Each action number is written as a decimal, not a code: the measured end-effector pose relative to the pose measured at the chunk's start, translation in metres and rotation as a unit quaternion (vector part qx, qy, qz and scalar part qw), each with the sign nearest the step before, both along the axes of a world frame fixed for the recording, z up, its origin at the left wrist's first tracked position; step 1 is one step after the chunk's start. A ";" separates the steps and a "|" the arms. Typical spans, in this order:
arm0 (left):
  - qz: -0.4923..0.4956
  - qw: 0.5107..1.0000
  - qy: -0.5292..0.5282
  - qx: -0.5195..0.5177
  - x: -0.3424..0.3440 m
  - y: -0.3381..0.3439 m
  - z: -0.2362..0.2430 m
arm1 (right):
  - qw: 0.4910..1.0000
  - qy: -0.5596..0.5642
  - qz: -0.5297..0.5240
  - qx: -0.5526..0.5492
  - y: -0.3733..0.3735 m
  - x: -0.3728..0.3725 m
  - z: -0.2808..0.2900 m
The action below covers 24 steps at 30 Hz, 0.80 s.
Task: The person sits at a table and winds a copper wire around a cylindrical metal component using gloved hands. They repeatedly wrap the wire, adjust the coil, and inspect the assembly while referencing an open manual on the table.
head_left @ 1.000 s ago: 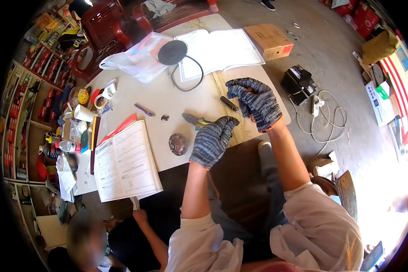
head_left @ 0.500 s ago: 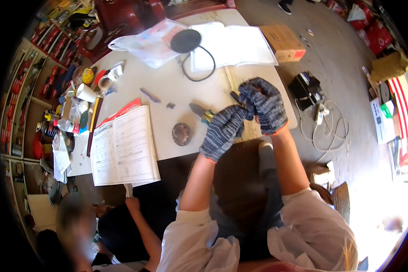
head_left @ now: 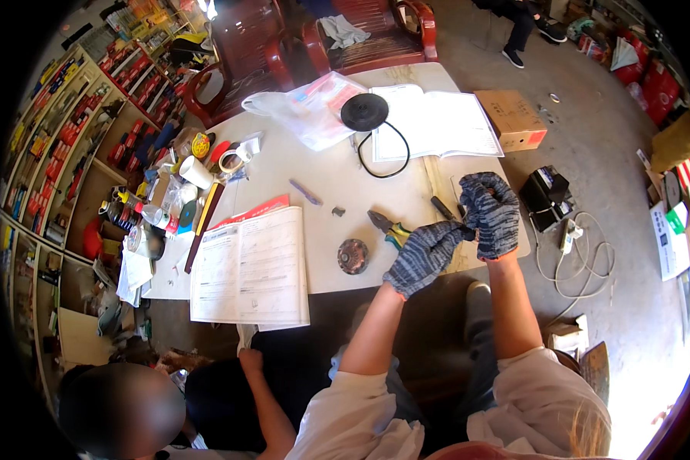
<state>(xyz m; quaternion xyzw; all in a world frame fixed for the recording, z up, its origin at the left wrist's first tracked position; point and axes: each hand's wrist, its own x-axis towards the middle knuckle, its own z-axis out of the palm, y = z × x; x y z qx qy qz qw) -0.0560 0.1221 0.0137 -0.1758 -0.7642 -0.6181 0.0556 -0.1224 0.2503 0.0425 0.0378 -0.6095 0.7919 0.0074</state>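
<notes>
Both my hands wear grey-and-black knit gloves with orange cuffs and meet over the near right part of the table. My left hand (head_left: 425,259) is closed, its fingertips pinched at a small dark piece. My right hand (head_left: 489,218) is closed at the same spot; the piece between them is mostly hidden by the gloves. Just beyond the left glove lies a dark-handled tool (head_left: 441,207). Pliers with yellow-and-dark handles (head_left: 389,227) rest beside the left hand. A round, worn brownish metal part (head_left: 353,256) sits left of that hand.
On the white table (head_left: 326,172) are a black disc (head_left: 364,113) with a cable, an open book (head_left: 468,126), a plastic bag (head_left: 303,115), a pen (head_left: 305,192) and a booklet (head_left: 249,264). A carton (head_left: 511,119) and cables (head_left: 590,245) occupy the floor. Another person (head_left: 268,406) sits at left.
The view has shifted, so the table appears lower and further right. My hands stay together, with the right glove turned more upright. The dark-handled tool beyond them shows more plainly.
</notes>
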 end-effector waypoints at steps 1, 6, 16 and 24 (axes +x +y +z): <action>-0.001 0.999 0.040 0.006 -0.003 0.003 -0.006 | 1.000 0.010 -0.015 0.002 -0.002 0.001 -0.001; 0.017 0.998 0.066 -0.014 -0.007 0.013 -0.009 | 0.999 0.026 -0.046 -0.006 0.001 0.001 -0.003; 0.140 0.975 -0.048 0.167 -0.008 0.013 -0.019 | 0.971 -0.128 0.055 -0.196 -0.013 -0.008 -0.005; 0.151 0.949 -0.066 0.268 -0.012 0.030 -0.009 | 0.893 -0.103 0.073 -0.433 -0.009 -0.013 -0.019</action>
